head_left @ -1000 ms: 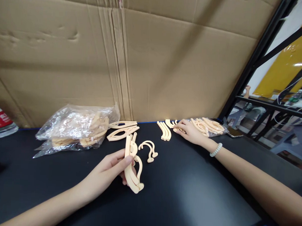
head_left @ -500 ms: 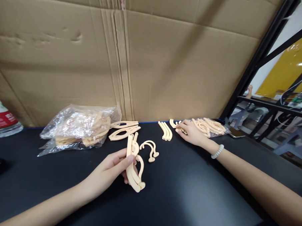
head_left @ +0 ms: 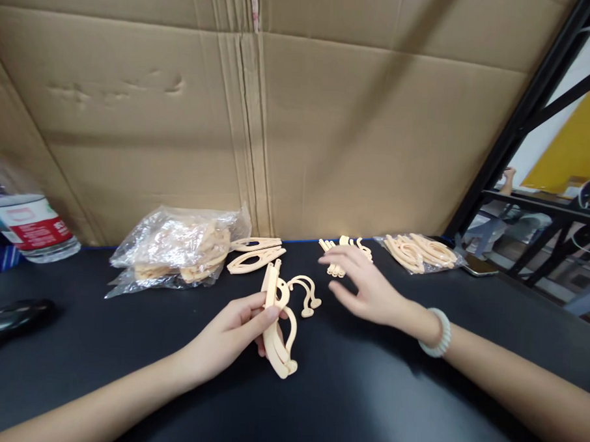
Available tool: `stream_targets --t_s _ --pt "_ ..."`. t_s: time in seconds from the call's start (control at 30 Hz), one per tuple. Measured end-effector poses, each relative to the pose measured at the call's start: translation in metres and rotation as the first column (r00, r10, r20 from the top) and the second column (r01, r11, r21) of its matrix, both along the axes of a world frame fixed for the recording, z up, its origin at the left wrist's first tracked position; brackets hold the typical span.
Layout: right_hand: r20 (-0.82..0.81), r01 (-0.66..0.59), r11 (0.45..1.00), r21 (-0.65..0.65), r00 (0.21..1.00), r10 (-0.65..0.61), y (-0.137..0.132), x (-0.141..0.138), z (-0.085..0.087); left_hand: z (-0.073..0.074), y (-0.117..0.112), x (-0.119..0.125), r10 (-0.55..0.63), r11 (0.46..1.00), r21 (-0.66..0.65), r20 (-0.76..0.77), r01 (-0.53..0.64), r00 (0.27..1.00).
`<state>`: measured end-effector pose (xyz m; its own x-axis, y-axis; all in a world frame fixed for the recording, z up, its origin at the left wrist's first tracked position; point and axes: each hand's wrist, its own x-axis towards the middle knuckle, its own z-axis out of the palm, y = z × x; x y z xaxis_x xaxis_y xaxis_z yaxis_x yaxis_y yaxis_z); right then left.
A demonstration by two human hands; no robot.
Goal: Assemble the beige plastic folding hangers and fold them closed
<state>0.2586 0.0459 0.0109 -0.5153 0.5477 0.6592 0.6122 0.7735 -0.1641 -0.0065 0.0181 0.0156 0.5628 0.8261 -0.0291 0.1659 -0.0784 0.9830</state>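
Observation:
My left hand point(head_left: 236, 326) is closed around a stack of cream plastic curved pieces point(head_left: 276, 331), held upright above the black table point(head_left: 123, 357). My right hand point(head_left: 365, 286) hovers over the table with fingers spread and nothing in it, just right of a loose cream hook piece point(head_left: 305, 292). A small row of curved strips point(head_left: 333, 255) lies right behind that hand. Two flat pointed cream pieces point(head_left: 255, 253) lie behind the held stack.
A clear bag of cream parts point(head_left: 176, 251) lies at the left back. Another bag of curved parts point(head_left: 418, 251) sits at the right back. A water bottle point(head_left: 24, 219) and a dark object point(head_left: 12, 316) are at far left. A cardboard wall point(head_left: 329, 118) stands behind; a black rack point(head_left: 535, 101) is at right.
My right hand has left the parts near the right bag and moved back left toward the centre, fingers now spread. The view has shifted a little. My left hand still holds the stack.

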Motion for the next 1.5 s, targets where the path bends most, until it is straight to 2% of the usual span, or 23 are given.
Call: stream_targets --t_s 0.1,0.13,0.2,0.53,0.63,0.73,0.8,0.87,0.93,0.97,1.07,1.17,1.3,1.33,1.4,1.5 --pt "0.19 -0.295 0.955 0.03 0.94 0.284 -0.032 -0.031 0.005 -0.001 0.0 0.0 -0.007 1.0 -0.002 0.022 0.007 1.0" --pt "0.277 -0.37 0.928 0.049 0.897 0.344 -0.039 -0.037 0.005 -0.001 0.001 -0.001 -0.008 1.0 0.002 0.026 0.007 1.0" --pt "0.405 -0.448 0.891 0.068 0.829 0.386 -0.047 -0.043 0.005 -0.001 0.0 -0.001 -0.004 1.0 0.006 0.023 0.004 1.0" --pt "0.4 -0.39 0.919 0.056 0.852 0.337 -0.044 -0.04 0.0 -0.003 -0.002 0.001 0.004 1.0 0.017 -0.004 -0.004 1.0" --pt "0.233 -0.373 0.928 -0.003 0.902 0.363 -0.045 -0.038 -0.003 -0.004 -0.001 -0.001 0.009 0.999 0.053 -0.035 -0.007 0.999" --pt "-0.137 -0.32 0.926 -0.2 0.945 0.297 -0.047 -0.038 -0.003 -0.003 -0.002 -0.002 -0.013 0.994 0.108 -0.076 0.021 0.997" --pt "-0.332 -0.342 0.856 -0.389 0.918 0.216 -0.048 -0.039 -0.002 -0.002 -0.002 -0.001 -0.017 0.991 0.13 -0.12 0.033 0.993" --pt "-0.443 -0.432 0.719 -0.544 0.876 0.191 -0.048 -0.04 -0.001 -0.002 -0.003 -0.001 -0.015 0.987 0.154 -0.164 0.041 0.986" --pt "-0.521 -0.527 0.588 -0.614 0.83 0.199 -0.048 -0.041 -0.001 -0.001 -0.003 -0.001 -0.012 0.98 0.192 -0.186 0.048 0.982" --pt "-0.552 -0.559 0.545 -0.625 0.81 0.197 -0.047 -0.042 -0.001 -0.001 -0.004 -0.001 -0.008 0.976 0.212 -0.192 0.05 0.981" --pt "-0.653 -0.614 0.5 -0.611 0.747 0.12 -0.045 -0.041 -0.003 0.0 -0.005 -0.001 0.033 0.962 0.27 -0.195 0.022 0.98" --pt "-0.737 -0.626 0.498 -0.6 0.675 -0.039 -0.043 -0.042 -0.005 0.0 -0.005 -0.003 0.109 0.941 0.337 -0.191 -0.039 0.975" --pt "-0.754 -0.595 0.498 -0.631 0.623 -0.211 -0.043 -0.047 -0.007 -0.003 -0.006 -0.004 0.198 0.901 0.429 -0.259 -0.071 0.945" --pt "-0.75 -0.599 0.475 -0.645 0.616 -0.242 -0.043 -0.048 -0.008 -0.005 -0.006 -0.005 0.22 0.884 0.461 -0.274 -0.072 0.936" --pt "-0.718 -0.611 0.384 -0.692 0.637 -0.281 -0.043 -0.05 -0.009 -0.008 -0.007 -0.005 0.266 0.829 0.553 -0.268 -0.078 0.926" --pt "-0.633 -0.586 0.24 -0.774 0.721 -0.282 -0.043 -0.049 -0.009 -0.012 -0.01 -0.005 0.308 0.677 0.734 -0.224 -0.047 0.925"
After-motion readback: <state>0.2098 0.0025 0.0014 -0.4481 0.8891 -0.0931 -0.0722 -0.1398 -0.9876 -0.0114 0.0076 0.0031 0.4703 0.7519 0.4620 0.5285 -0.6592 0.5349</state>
